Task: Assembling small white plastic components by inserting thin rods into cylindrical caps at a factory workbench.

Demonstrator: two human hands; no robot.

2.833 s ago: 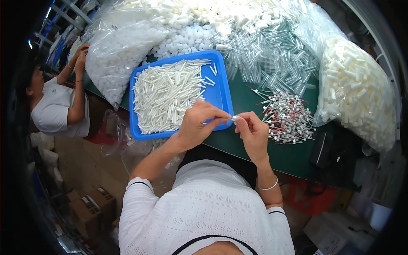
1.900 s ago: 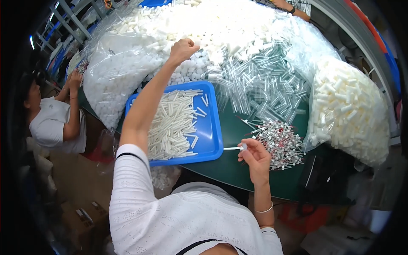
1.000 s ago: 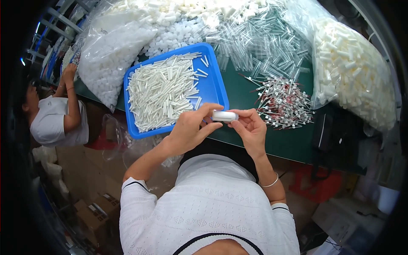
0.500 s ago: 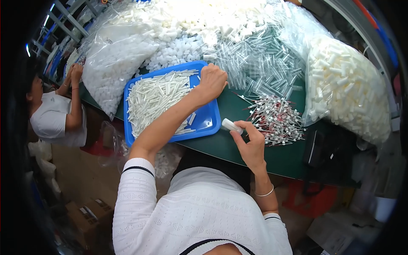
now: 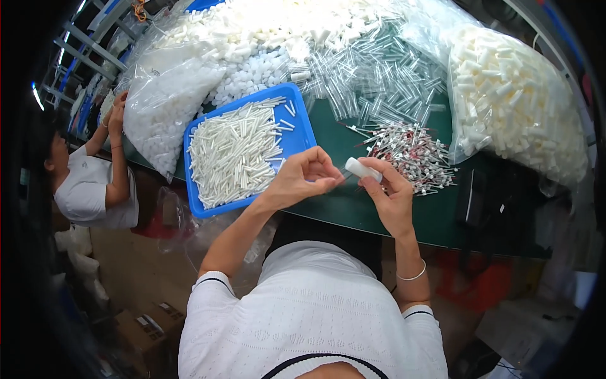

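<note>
My right hand (image 5: 394, 197) grips a short white cylinder (image 5: 363, 169) between thumb and fingers, its end tilted toward the left. Close beside it, my left hand (image 5: 303, 180) pinches a clear plastic tube (image 5: 344, 173), whose outline is faint and slightly blurred. The tube's tip is very near the cylinder's left end; whether they touch I cannot tell. To the left is a blue tray (image 5: 297, 140) of thin white sticks (image 5: 233, 148). Just beyond my right hand lies a heap of small white-headed parts with red and dark stems (image 5: 410, 155).
Loose clear tubes (image 5: 372, 76) cover the far table, with white caps (image 5: 259, 76) and cream cylinders (image 5: 271, 25) alongside. Full plastic bags stand left (image 5: 167, 95) and right (image 5: 511, 95). A black box (image 5: 483, 199) sits at right. Another person (image 5: 95, 180) works at left.
My left hand has come back from the far tube pile toward me, now with a clear tube in its fingers. My right hand has raised the white cylinder slightly, up and right.
</note>
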